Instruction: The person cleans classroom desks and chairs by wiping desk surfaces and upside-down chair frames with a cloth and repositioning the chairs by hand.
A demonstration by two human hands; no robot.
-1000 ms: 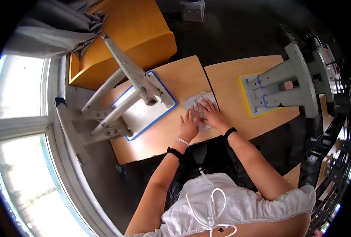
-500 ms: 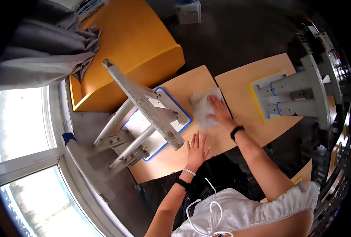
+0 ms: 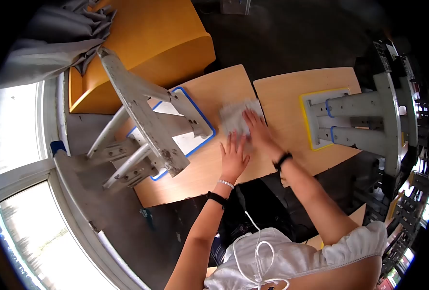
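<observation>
A pale grey cloth lies flat, slightly blurred, on the light wooden desk near its right edge. My right hand rests on the cloth's right part with its fingers spread. My left hand is palm down at the cloth's lower edge, fingers apart and pointing away from me, the fingertips at the cloth. Left of the hands, an upturned stool with grey metal legs and a blue-edged white seat stands on the same desk.
Against the first desk's right side is a second desk. It bears an upturned stool with a yellow-edged seat. An orange-brown wooden cabinet stands behind at the left, beside a grey curtain and a window.
The left hand has moved up to the cloth's lower edge since half a second ago, when it lay apart from it. The right hand stays on the cloth. The whole view has shifted.
</observation>
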